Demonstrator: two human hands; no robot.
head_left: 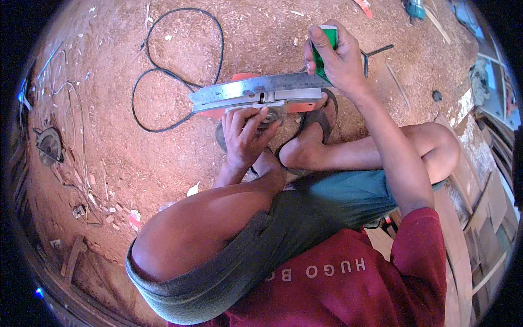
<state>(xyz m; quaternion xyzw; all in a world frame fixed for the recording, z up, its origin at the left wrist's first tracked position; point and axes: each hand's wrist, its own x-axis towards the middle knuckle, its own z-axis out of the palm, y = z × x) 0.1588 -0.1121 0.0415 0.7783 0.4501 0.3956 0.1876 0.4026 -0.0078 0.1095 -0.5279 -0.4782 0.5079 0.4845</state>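
My right hand grips the green handle of a steel ruler square, its blade lying along the top edge of an orange power tool that has a pale flat plate. My left hand is closed on the tool's near side, fingers curled at a pale metal fitting below the middle of the blade. The tool rests between my bare lower legs, above my feet; its underside is partly hidden by my left hand and legs.
A black cable loops over the wood-shaving-strewn floor. A circular saw and thin cords lie at left, with scraps below. A green power tool is at upper right, a black bracket nearer, and boards along the right.
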